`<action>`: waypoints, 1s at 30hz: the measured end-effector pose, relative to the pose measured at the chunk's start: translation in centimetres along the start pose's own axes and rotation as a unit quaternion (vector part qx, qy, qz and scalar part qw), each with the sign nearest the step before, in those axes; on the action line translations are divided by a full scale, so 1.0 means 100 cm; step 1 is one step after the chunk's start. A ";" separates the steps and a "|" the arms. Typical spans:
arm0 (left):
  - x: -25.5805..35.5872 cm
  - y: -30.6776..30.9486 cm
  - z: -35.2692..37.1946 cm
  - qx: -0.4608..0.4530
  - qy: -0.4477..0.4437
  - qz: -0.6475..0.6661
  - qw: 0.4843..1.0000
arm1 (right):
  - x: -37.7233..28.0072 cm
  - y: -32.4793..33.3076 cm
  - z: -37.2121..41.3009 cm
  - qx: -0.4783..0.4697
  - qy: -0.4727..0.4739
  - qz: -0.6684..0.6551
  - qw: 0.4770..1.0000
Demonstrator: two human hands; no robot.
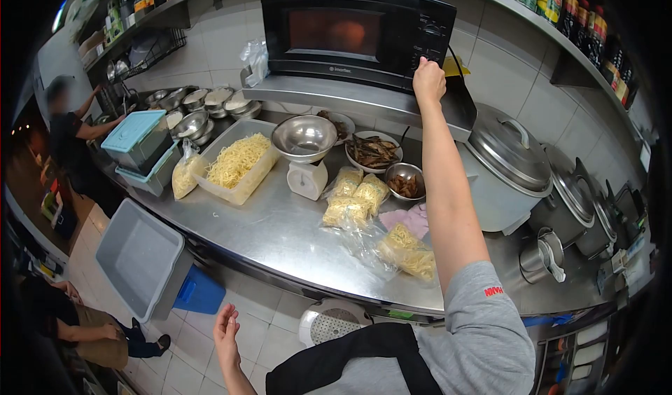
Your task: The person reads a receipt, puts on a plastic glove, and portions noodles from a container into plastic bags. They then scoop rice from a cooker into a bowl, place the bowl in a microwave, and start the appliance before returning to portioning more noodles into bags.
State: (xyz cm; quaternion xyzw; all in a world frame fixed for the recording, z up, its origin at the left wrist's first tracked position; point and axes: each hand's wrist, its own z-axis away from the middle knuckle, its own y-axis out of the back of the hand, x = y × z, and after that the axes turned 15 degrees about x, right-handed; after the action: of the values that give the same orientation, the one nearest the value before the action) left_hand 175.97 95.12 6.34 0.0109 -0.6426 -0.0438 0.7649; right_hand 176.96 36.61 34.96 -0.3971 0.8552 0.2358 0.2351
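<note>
My right hand (428, 83) is raised to the control panel of a black microwave (274, 31), its fingers closed at the lower knob, which they mostly hide. An orange glow shows behind the microwave's door window (334, 32). Low over the floor, in front of the counter, my left hand (225, 330) hangs with its fingers apart and nothing in it. Under my right arm lie several bags of noodles (346, 211) and a pink cloth (409, 220). Another noodle bag (407, 253) rests near the counter's front edge.
A plastic tub of noodles (241, 160) stands beside a scale (306, 179) carrying a metal bowl (304, 137). Large lidded pots (507, 150) stand at right. A grey bin (140, 255) is at left. Two other people (73, 143) are at the left.
</note>
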 end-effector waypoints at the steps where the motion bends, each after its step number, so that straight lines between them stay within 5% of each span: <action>1: -0.002 0.006 0.002 0.004 0.001 0.000 1.000 | -0.001 0.000 0.001 0.005 -0.013 -0.008 1.000; 11: -0.001 0.044 0.013 0.026 0.006 0.017 0.999 | 0.015 0.039 0.019 -0.060 0.007 0.024 0.998; 13: -0.001 0.038 0.002 0.005 -0.001 0.006 1.000 | 0.036 0.058 0.043 -0.030 0.095 -0.106 0.989; 16: -0.020 0.019 -0.021 -0.057 -0.065 0.018 0.996 | 0.074 0.109 0.099 -0.068 0.110 -0.192 0.973; 20: -0.027 0.006 -0.029 -0.184 -0.048 -0.029 0.981 | 0.097 0.206 0.208 -0.189 -0.028 -0.298 0.935; 21: -0.022 -0.004 -0.021 -0.231 -0.024 -0.018 0.973 | 0.112 0.217 0.244 -0.199 0.070 -0.310 0.927; 23: -0.023 -0.047 0.010 -0.269 -0.025 0.063 0.961 | 0.084 0.266 0.321 -0.283 0.039 -0.281 0.916; 24: -0.018 -0.068 0.028 -0.300 0.080 0.101 0.945 | 0.044 0.305 0.347 -0.460 -0.224 -0.309 0.802; 25: -0.015 -0.085 0.047 -0.328 0.183 0.138 0.916 | 0.051 0.304 0.390 -0.443 0.056 -0.367 0.816; 26: -0.023 -0.101 0.065 -0.331 0.184 0.137 0.915 | 0.031 0.323 0.412 -0.461 0.159 -0.394 0.779; 28: -0.049 -0.131 0.091 -0.447 0.332 0.289 0.779 | 0.043 0.317 0.432 -0.335 0.390 -0.410 0.753; 29: -0.057 -0.139 0.102 -0.449 0.336 0.289 0.776 | 0.058 0.319 0.431 -0.337 0.389 -0.405 0.755; 30: -0.058 -0.150 0.110 -0.477 0.234 0.318 0.785 | 0.074 0.316 0.423 -0.347 0.352 -0.399 0.772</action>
State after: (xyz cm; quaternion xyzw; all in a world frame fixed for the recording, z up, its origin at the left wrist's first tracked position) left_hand 163.39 81.10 1.44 -0.5504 -0.3085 -0.0949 0.7700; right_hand 156.80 75.50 4.52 -0.8125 0.5028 0.2454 -0.1637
